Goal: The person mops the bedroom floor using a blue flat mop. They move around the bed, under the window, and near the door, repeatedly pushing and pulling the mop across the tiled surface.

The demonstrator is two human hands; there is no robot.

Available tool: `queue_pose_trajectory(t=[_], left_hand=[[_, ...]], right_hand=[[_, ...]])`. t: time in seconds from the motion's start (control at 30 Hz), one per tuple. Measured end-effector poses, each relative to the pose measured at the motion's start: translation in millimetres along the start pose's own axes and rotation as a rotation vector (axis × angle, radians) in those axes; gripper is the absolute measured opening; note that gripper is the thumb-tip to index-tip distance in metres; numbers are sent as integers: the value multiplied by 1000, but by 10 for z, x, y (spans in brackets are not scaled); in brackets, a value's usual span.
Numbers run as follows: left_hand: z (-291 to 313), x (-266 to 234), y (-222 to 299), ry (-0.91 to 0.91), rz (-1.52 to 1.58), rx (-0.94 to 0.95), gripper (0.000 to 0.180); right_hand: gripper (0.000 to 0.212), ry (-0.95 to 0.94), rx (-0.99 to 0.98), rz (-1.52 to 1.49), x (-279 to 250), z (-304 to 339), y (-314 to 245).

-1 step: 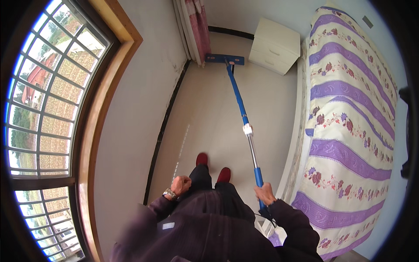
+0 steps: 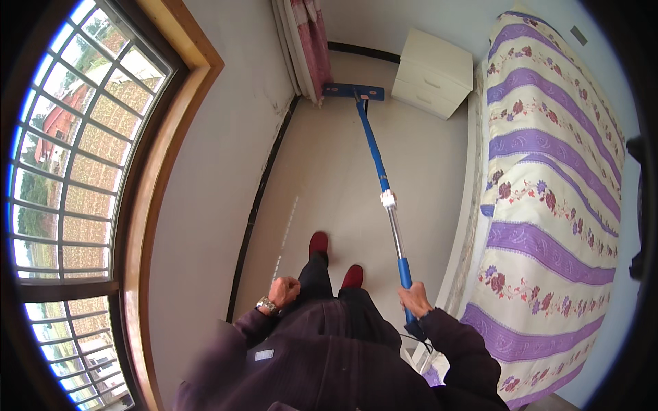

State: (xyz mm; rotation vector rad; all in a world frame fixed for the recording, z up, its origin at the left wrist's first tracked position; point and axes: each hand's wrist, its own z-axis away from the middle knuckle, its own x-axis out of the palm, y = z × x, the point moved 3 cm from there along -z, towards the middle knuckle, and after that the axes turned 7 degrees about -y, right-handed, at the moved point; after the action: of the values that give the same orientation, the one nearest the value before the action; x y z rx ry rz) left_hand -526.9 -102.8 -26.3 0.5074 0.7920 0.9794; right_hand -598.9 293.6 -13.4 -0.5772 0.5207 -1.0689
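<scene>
In my right hand (image 2: 415, 299) I hold the blue grip of a long-handled flat mop (image 2: 376, 161), fingers wrapped round it. Its pole runs forward through a silver section and a white collar to a wide blue mop head (image 2: 353, 91). That head lies on the floor, its left end against the bottom of the curtain and its right end near a white cabinet. My left hand (image 2: 283, 292), with a metal watch at the wrist, is curled into a loose fist in front of my left thigh. Nothing shows in it.
A bed with a purple-striped floral cover (image 2: 548, 240) stands along the right side. The white drawer cabinet (image 2: 432, 72) is in the far corner. A pink and grey curtain (image 2: 312, 48) hangs by the left wall. A barred window (image 2: 75, 157) with a wooden frame is at left.
My left foot has moved slightly forward. My right hand and the mop's grip have shifted a little forward; the mop head has hardly moved.
</scene>
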Motion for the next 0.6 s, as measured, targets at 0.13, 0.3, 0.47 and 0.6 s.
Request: queue_pose_trajectory(t=[0.13,0.3,0.47,0.6], left_hand=[[-256,-353,89,-6,62,-3,22],[-715,-939,90,-51,82,-30,20],[-990,-1558,14,-13,159,-75,21],[-1056,-1876,-93,-6,213,-146,21]], right_hand=[[24,5,35,-1,179,-804,-542],[25,53,-21,-34,473,-1679,-1208],[27,46,-30,-90,858,-2622,-1999],[28,78,-21,-183,1133,-3154,-2582]])
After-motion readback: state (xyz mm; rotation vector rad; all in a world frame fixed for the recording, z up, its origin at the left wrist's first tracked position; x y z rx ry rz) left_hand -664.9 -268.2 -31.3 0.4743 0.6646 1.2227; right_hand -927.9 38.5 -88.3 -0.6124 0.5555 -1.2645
